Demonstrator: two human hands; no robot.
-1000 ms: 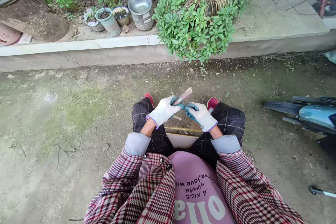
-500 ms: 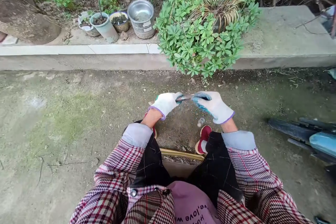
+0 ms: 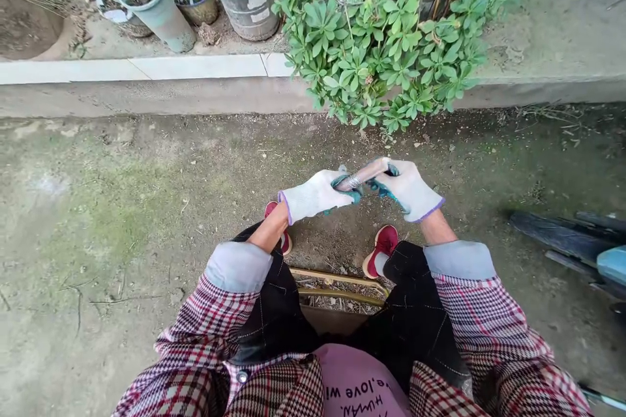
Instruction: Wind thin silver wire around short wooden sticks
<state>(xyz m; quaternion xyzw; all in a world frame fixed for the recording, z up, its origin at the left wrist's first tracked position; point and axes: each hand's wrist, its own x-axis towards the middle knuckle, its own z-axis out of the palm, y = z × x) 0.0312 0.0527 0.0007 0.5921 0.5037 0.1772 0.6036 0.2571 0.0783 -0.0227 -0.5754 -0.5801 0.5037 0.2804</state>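
Observation:
Between my hands is a short brownish tube-like piece (image 3: 375, 170) with a band of silvery wire wound around it. It slants up to the right. My left hand (image 3: 320, 194), in a white glove with a blue-green palm, is closed around its lower left end. At the upper right end my right hand (image 3: 408, 187), gloved the same way, grips it with fingers curled underneath. Both ends are partly covered by the gloves, so I cannot tell exactly what kind of thing it is.
A leafy green plant (image 3: 386, 45) hangs over the low concrete ledge (image 3: 186, 98) ahead. Left of it stand a metal pot (image 3: 247, 3), a pale green planter (image 3: 163, 16) and a small bowl of soil (image 3: 195, 0). A dark wheel (image 3: 548, 234) lies to the right.
The tube-like piece has tilted, its right end raised, and more of it shows between my hands. My left hand has turned and shifted right. The view has moved closer to the ground.

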